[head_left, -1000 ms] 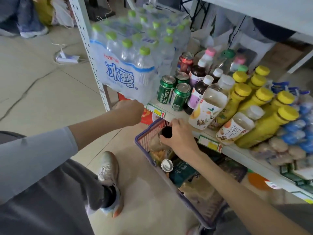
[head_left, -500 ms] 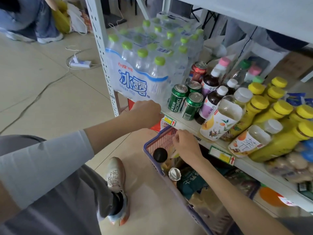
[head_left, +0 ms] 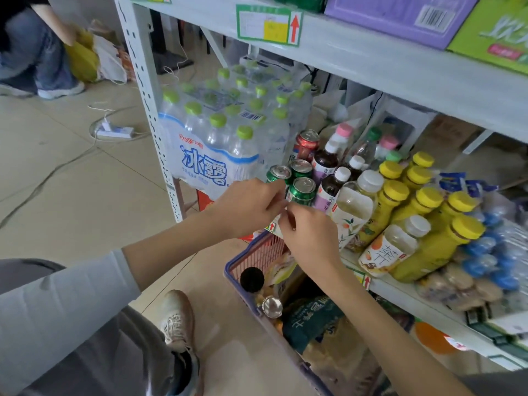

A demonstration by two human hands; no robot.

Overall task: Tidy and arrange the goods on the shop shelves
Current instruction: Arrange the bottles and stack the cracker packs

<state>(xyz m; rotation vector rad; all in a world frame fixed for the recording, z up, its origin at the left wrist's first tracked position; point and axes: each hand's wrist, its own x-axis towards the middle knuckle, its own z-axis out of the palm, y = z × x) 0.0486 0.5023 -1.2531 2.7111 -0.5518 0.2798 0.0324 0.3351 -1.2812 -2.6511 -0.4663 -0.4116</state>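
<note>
My left hand (head_left: 248,207) and my right hand (head_left: 308,238) meet at the front edge of the lower shelf (head_left: 400,292), just in front of the green beer cans (head_left: 303,190). Their curled fingertips pinch together at a small price label (head_left: 273,226) on that edge; most of the label is hidden by the fingers. Right of the cans stand dark tea bottles (head_left: 331,184), pale tea bottles leaning forward (head_left: 354,207) and yellow-capped bottles (head_left: 397,192). A wrapped pack of green-capped water bottles (head_left: 205,164) fills the shelf's left end.
A purple shopping basket (head_left: 231,270) on the floor below my hands holds a black-capped bottle (head_left: 252,279), a metal-capped bottle (head_left: 273,307) and packets. My shoe (head_left: 177,318) is left of it. A power strip (head_left: 114,131) lies on the floor. A person (head_left: 34,47) stands far left.
My right hand let go of the black-capped bottle in the basket and rose to the shelf edge. My left hand shifted right to meet it. The view tilted upward.
</note>
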